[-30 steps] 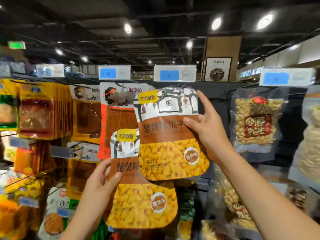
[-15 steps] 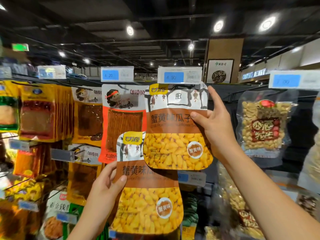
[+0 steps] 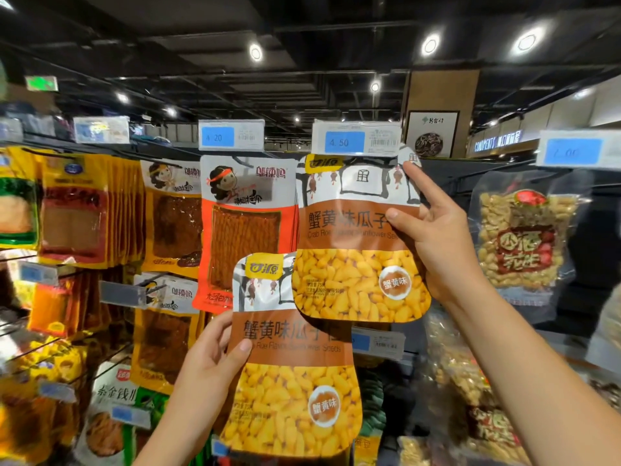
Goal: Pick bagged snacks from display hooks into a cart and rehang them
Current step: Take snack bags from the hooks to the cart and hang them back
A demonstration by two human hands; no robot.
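You are standing at a shop's hook display under a dark ceiling with round lights (image 3: 430, 45). Nearest, your left hand (image 3: 215, 361) is pinching the lower sunflower seed bag (image 3: 292, 391) by its left edge. Higher, your right hand (image 3: 437, 243) is gripping the upper sunflower seed bag (image 3: 356, 250), forefinger raised, just below the 4.50 price tag (image 3: 356, 140). Behind, an orange snack bag (image 3: 245, 230) and a peanut bag (image 3: 521, 240) are hanging.

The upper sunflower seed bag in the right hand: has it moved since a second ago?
Yes. The upper seed bag has risen: its top now reaches the 4.50 price tag, where before a gap showed below it. The right hand holds it.
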